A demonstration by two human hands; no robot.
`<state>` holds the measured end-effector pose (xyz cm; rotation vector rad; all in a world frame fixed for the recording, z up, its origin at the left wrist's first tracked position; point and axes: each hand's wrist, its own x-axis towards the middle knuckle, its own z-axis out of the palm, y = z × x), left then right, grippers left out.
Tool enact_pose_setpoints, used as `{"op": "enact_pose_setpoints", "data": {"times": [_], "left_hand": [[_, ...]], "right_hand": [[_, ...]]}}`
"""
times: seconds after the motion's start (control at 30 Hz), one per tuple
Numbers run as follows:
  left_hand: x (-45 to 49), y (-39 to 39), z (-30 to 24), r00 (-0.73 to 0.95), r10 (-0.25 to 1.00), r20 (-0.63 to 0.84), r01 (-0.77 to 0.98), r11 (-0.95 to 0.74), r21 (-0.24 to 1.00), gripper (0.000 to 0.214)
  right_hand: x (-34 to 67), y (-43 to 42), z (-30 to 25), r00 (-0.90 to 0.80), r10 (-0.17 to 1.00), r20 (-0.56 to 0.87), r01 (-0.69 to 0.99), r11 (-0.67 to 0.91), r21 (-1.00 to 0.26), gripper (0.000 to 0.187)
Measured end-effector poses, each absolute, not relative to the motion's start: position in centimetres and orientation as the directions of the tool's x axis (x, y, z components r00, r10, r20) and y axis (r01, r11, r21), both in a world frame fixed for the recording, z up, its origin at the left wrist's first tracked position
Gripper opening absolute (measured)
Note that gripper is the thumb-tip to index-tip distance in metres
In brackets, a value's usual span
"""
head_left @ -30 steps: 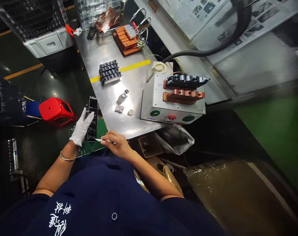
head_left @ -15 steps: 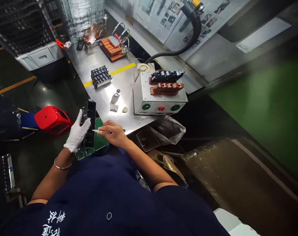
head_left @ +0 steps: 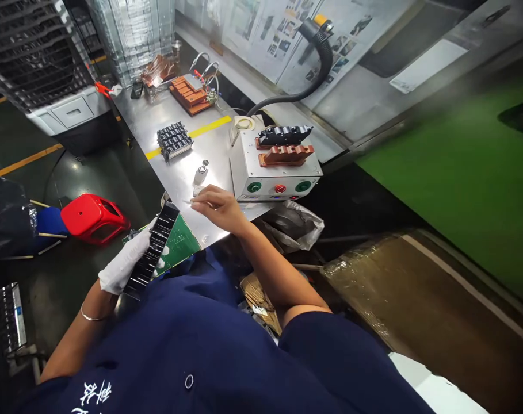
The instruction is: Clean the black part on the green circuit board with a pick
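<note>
My left hand [head_left: 129, 261], in a white glove, is wrapped round a long black slotted part [head_left: 154, 247]. The part is tilted, with a row of pale lines along its face. Under and beside it lies a green board [head_left: 183, 241] with white marks, between my body and the table edge. My bare right hand [head_left: 220, 208] is closed in a pinch over the table's near corner, apart from the black part. A thin white pointed piece [head_left: 186, 201] sticks out of its fingertips; its kind is unclear. A small bottle [head_left: 201, 173] stands just beyond that hand.
A white control box [head_left: 272, 181] with buttons and brown and black fixtures stands right on the metal table [head_left: 209, 146]. Black ribbed parts [head_left: 175, 141] are stacked at left; an orange fixture [head_left: 191, 93] sits farther back. On the floor are a red stool [head_left: 91, 217] and a plastic bag [head_left: 298, 227].
My right hand has moved away from the black part, up and right over the table corner, with the white piece. My left hand has lowered and turned the part, showing its lined face.
</note>
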<state>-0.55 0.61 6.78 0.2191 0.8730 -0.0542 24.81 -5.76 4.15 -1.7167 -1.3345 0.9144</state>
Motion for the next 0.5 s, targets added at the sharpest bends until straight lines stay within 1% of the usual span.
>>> {"op": "enact_pose_setpoints", "data": {"times": [0.07, 0.1, 0.17, 0.27, 0.33, 0.5], "left_hand": [[-1.4, 0.9, 6.7, 0.629, -0.027, -0.777, 0.189, 0.975, 0.119, 0.065], [-1.7, 1.0, 6.6, 0.623, -0.043, -0.781, 0.202, 0.973, 0.108, 0.064], [-2.3, 1.1, 6.4, 0.64, -0.056, -0.767, 0.229, 0.966, 0.12, 0.066], [-3.0, 1.2, 6.0, 0.666, -0.055, -0.744, 0.286, 0.94, 0.186, 0.069], [-3.4, 1.3, 5.9, 0.68, -0.061, -0.731, 0.337, 0.911, 0.238, 0.067], [-4.0, 1.7, 6.0, 0.745, -0.183, -0.642, 0.455, 0.843, 0.287, 0.07]], "right_hand": [[25.1, -5.7, 5.8, 0.024, 0.996, -0.091, 0.442, -0.092, -0.893, 0.021], [25.3, -5.7, 6.4, -0.049, 0.994, -0.098, 0.455, -0.066, -0.888, 0.021], [25.5, -5.3, 7.3, -0.16, 0.98, -0.121, 0.499, -0.025, -0.866, 0.022], [25.9, -4.4, 7.8, -0.285, 0.947, -0.145, 0.554, 0.04, -0.831, 0.024], [26.1, -3.8, 8.1, -0.355, 0.92, -0.166, 0.554, 0.064, -0.83, 0.026], [26.4, -2.7, 8.2, -0.461, 0.872, -0.163, 0.488, 0.096, -0.867, 0.031]]}}
